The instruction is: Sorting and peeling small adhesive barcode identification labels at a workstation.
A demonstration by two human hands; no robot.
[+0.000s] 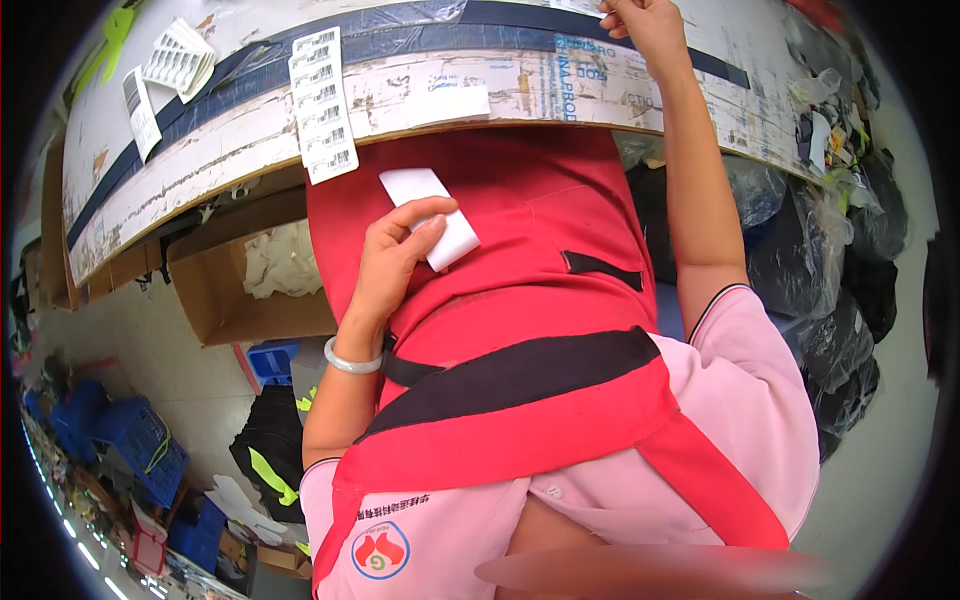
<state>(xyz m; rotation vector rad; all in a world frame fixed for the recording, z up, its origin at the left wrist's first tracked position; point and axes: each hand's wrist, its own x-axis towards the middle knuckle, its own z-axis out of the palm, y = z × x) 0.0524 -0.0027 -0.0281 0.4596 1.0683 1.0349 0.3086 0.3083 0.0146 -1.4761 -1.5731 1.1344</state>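
two hands working | left hand [395,250] pinching white paper slip [432,215] against red apron [520,290] | right hand [645,25] reaching onto worn table [250,130], fingers curling, grip unclear

- One head-worn fisheye view looks steeply down the person's own torso, close to the red apron [500,250].
- The worktable edge [420,125] curves across twelve o'clock; floor at eight.

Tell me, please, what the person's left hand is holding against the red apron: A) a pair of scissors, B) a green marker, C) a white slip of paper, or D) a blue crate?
C: the left hand pinches a small white paper slip against the red apron, just below the table edge.
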